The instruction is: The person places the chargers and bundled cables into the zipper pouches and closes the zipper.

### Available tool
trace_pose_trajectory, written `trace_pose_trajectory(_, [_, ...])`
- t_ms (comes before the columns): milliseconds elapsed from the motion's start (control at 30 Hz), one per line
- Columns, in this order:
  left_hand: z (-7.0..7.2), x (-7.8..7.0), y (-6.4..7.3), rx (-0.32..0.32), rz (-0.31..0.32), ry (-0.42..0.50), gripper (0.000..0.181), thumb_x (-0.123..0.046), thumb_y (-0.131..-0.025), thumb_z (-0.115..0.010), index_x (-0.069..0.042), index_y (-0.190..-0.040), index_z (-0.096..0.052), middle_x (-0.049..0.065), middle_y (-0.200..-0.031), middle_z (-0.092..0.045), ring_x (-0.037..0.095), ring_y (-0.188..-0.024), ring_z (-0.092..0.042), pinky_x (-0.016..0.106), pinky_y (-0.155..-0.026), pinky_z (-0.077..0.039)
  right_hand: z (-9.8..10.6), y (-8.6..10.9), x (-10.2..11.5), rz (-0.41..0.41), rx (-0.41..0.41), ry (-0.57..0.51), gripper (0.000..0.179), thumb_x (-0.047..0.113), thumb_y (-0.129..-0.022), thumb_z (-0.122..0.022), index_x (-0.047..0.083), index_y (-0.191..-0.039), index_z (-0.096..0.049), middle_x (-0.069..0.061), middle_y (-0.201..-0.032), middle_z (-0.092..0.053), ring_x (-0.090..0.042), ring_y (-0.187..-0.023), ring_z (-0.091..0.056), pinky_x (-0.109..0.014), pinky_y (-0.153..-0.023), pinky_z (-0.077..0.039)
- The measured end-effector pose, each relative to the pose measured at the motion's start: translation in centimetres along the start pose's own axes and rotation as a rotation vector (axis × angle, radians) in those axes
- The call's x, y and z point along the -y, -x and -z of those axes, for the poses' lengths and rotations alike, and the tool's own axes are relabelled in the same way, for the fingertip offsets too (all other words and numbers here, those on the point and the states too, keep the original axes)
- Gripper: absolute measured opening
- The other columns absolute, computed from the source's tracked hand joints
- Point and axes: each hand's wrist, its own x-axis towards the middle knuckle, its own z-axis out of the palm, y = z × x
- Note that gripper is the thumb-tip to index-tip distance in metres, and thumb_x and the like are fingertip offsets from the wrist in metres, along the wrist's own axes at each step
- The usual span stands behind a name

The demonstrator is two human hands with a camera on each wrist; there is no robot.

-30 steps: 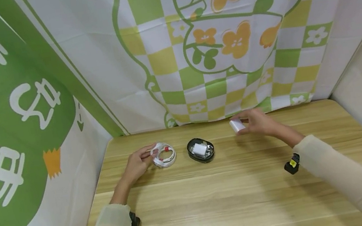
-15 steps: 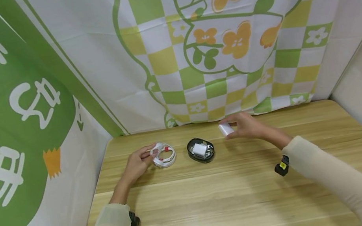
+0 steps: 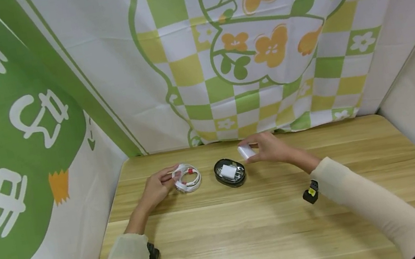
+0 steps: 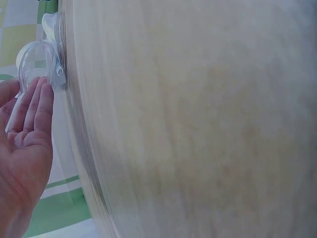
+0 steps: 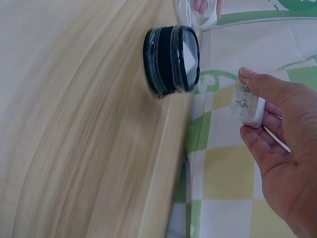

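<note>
At the back left of the table my left hand (image 3: 155,188) holds the edge of a coiled white cable (image 3: 196,185) with red bands. In the left wrist view, the coil's clear loop (image 4: 37,45) passes between thumb and fingertips. Right of it lies a coiled black cable (image 3: 222,182) with a white charger (image 3: 228,171) resting inside the coil. My right hand (image 3: 270,148) pinches another white charger (image 3: 246,152) between thumb and fingers, raised just right of the black coil. Metal prongs and small print show on this charger's face (image 5: 241,103) in the right wrist view.
All of it is on a wooden table (image 3: 225,236). A patterned cloth (image 3: 225,112) hangs along the back edge, and a green and white cloth panel (image 3: 42,129) stands on the left.
My right hand has carried its charger leftward, close to the black cable. The left hand and the two coils have stayed in place.
</note>
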Motion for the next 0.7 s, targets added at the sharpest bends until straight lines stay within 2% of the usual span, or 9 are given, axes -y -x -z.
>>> trace_pose_trajectory(233, [0.0,-0.1,-0.1,0.002,-0.001,-0.01,0.044,-0.013,-0.102,-0.071,-0.012,-0.146,-0.065,0.012,-0.128,-0.075,0.032,-0.118,-0.073,0.044,-0.097,-0.059,-1.4,-1.1,0.9,0.014,0.005,-0.034,0.053,0.008,-0.076,-0.095,-0.002,-0.124,-0.076,-0.021,-0.12,-0.076,-0.035,-0.107,-0.073,-0.049,-0.093,-0.061])
trace_pose_trajectory(400, [-0.1,-0.1,-0.1,0.003,0.007,-0.015,0.044,-0.014,-0.102,-0.071,-0.013,-0.146,-0.065,0.012,-0.128,-0.075,0.031,-0.118,-0.073,0.047,-0.098,-0.058,-2.4,-2.0,1.5,0.011,0.006,-0.013,0.053,0.011,-0.077,-0.095,-0.002,-0.124,-0.076,-0.019,-0.12,-0.077,-0.032,-0.107,-0.074,-0.044,-0.093,-0.062])
trace_pose_trajectory(533, [-0.1,0.0,-0.2,0.001,0.011,-0.011,0.044,-0.013,-0.102,-0.071,-0.012,-0.146,-0.066,0.012,-0.128,-0.075,0.031,-0.118,-0.073,0.045,-0.097,-0.059,-3.3,-2.8,2.0,0.001,0.016,-0.007,0.054,0.013,-0.079,-0.094,-0.002,-0.127,-0.074,-0.018,-0.124,-0.076,-0.031,-0.108,-0.074,-0.043,-0.091,-0.063])
trace_pose_trajectory(600, [-0.1,0.0,-0.2,0.002,0.014,-0.011,0.044,-0.013,-0.102,-0.071,-0.012,-0.146,-0.066,0.012,-0.128,-0.075,0.031,-0.117,-0.073,0.037,-0.096,-0.059,-3.8,-3.2,2.3,0.003,0.016,-0.011,0.055,0.013,-0.079,-0.095,-0.002,-0.127,-0.074,-0.018,-0.124,-0.076,-0.03,-0.108,-0.073,-0.041,-0.091,-0.063])
trace_pose_trajectory(700, [-0.1,0.0,-0.1,0.004,0.018,-0.012,0.044,-0.013,-0.102,-0.071,-0.012,-0.146,-0.065,0.011,-0.128,-0.075,0.031,-0.118,-0.073,0.037,-0.096,-0.059,-4.7,-3.7,2.6,0.013,0.014,-0.026,0.056,0.012,-0.079,-0.095,-0.003,-0.128,-0.074,-0.018,-0.124,-0.076,-0.03,-0.108,-0.074,-0.038,-0.091,-0.062])
